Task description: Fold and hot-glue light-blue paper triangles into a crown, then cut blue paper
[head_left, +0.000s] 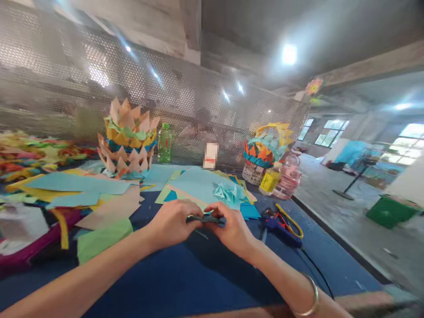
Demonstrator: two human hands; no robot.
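My left hand (pixel 175 223) and my right hand (pixel 230 227) meet over the blue tabletop, thumbs and fingers pinching a thin dark strip (pixel 206 219) between them. It looks like folded paper, but most of it is covered by my fingers. Just beyond my hands, a crumpled light-blue paper piece with pointed folds (pixel 228 193) rests on a stack of light-blue sheets (pixel 195 183). Close to my right hand lies a dark blue glue gun (pixel 285 232) with a black cord, beside a yellow-handled tool (pixel 294 223).
Tiered pointed paper crafts (pixel 127 154) stand at the back left near a green bottle (pixel 164 143). Loose coloured sheets (pixel 109 210) and a magenta tray (pixel 43 240) lie left. Back right are a paper-decorated container (pixel 253 172), a yellow-labelled bottle (pixel 270 179) and a pink bottle (pixel 287 179).
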